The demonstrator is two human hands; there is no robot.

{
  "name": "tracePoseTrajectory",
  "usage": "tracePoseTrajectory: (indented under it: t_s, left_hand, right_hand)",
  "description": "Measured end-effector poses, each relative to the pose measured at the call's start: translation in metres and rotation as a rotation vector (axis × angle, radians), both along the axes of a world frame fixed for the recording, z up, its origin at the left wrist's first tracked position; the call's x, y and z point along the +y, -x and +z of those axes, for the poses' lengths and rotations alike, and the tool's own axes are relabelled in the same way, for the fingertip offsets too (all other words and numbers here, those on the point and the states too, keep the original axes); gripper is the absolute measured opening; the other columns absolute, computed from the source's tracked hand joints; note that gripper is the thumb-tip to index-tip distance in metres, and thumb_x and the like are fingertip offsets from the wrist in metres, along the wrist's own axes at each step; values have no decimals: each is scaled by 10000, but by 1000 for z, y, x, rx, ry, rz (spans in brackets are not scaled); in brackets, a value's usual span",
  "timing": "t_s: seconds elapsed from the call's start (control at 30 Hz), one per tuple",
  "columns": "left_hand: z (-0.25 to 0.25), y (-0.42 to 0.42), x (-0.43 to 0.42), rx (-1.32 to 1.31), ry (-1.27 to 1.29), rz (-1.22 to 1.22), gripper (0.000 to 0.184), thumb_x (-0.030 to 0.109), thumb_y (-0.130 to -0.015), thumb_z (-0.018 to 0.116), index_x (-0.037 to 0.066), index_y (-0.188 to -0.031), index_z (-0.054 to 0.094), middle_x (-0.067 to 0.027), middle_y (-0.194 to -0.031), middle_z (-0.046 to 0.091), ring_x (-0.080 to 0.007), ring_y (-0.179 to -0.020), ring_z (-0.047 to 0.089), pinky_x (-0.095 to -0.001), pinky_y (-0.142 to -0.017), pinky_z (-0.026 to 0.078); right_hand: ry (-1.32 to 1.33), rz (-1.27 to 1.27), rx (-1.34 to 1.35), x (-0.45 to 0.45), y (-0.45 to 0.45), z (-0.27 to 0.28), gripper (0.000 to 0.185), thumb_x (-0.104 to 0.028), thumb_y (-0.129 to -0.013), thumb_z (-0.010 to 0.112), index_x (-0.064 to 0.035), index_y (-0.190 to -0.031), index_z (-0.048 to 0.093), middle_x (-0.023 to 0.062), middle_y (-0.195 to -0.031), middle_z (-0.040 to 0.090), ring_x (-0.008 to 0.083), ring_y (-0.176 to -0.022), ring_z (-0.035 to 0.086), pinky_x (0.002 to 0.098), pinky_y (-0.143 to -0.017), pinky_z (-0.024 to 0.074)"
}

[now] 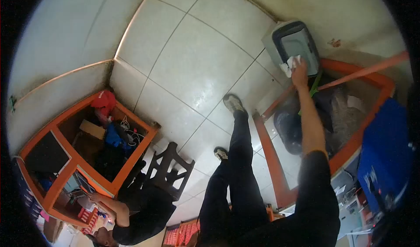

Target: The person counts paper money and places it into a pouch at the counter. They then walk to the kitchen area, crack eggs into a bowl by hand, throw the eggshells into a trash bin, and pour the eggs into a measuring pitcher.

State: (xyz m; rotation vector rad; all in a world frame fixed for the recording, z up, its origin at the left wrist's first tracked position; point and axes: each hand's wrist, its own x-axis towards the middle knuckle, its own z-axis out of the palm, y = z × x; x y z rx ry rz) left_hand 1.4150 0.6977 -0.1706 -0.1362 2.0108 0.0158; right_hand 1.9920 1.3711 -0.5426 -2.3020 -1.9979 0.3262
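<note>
My right hand (300, 74) reaches out at the far right, its fingers closed on a crumpled white tissue or cloth (288, 66). It is at the near edge of a grey trash bin (273, 47) with a dark-rimmed lid (294, 45), which stands against the wall. The white wad overlaps the bin's lid; whether it presses on it I cannot tell. A green strip (314, 88) hangs just beside my wrist. My left hand is out of view.
Beside my right arm stands an orange-framed glass case (273, 164) with a dark bag (288, 131) inside. A dark plastic stool (168, 170) is left of my legs. Another person (146, 216) sits by an orange-framed cabinet (135, 155) holding cables and a red bag (104, 101).
</note>
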Motion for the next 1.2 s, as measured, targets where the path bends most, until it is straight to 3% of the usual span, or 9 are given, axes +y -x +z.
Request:
tracePoseTrajectory:
  t_s: [0.17,0.27,0.53,0.7,0.83,0.9,0.97,1.1,1.2]
  left_hand:
    - [21,-18,18,-26,3,92,300,249,-1022,459,14,-1168,576,-110,-1014,628,-215,-973,607,-352,-844,496]
    - [19,-28,32,-19,-50,150,283,247,-1016,484,26,-1166,576,-85,-1011,630,-186,-966,610,-336,-827,506]
    - [-8,-66,-49,-53,-209,178,252,257,-1021,498,36,-1097,593,-56,-955,649,-152,-932,622,-295,-798,506]
    - [-1,-149,-97,190,-744,625,251,236,-1011,505,41,-1119,620,-45,-990,661,-138,-896,614,-280,-783,492]
    - [14,-202,-206,304,-703,572,281,258,-1007,507,72,-1166,645,-28,-1018,666,-131,-870,604,-268,-775,486]
    - [-10,-230,-269,305,-734,961,292,271,-997,516,78,-1168,651,-45,-1021,673,-135,-877,612,-268,-767,493]
    - [-11,-256,-316,410,-765,985,298,277,-993,516,78,-1177,639,-67,-1029,680,-144,-896,626,-275,-766,501]
    - [1,-279,-394,598,-659,1566,276,249,-989,505,86,-1184,611,-73,-1020,687,-158,-894,641,-298,-767,507]
    - [-7,-262,-443,541,-623,1762,246,249,-988,500,106,-1146,624,-52,-979,691,-138,-857,636,-298,-742,500]
  right_hand:
    - [549,-163,229,32,-36,-35,489,-224,-954,506,-75,-1414,438,204,-1481,380,438,-1274,441,493,-1050,375]
    - [527,-193,-149,35,-28,-7,521,-284,-970,469,-75,-1441,392,236,-1474,385,445,-1269,449,497,-1054,367]
    - [149,-396,438,-22,119,42,522,-163,-970,482,-1,-1450,357,209,-1472,393,380,-1366,363,442,-1128,301]
    - [499,353,491,-182,262,44,491,-249,-971,507,0,-1385,421,202,-1421,447,342,-1314,429,441,-1115,321]
    - [698,1196,189,-365,350,46,454,-306,-945,534,22,-1258,561,218,-1315,554,333,-1247,494,458,-1088,343]
    - [745,1456,606,-466,371,-34,342,-192,-904,591,-48,-1214,607,150,-1047,694,216,-884,661,370,-773,533]
    - [1104,1359,426,-570,408,30,273,-188,-933,584,-55,-1166,639,106,-982,706,159,-803,666,305,-716,538]
    - [1378,2094,8,-723,514,278,325,-166,-938,475,-104,-1195,664,117,-1112,699,245,-968,672,369,-873,513]
    - [1333,1964,169,-787,576,318,281,-210,-949,513,-112,-1138,696,101,-1014,719,228,-921,672,341,-828,514]
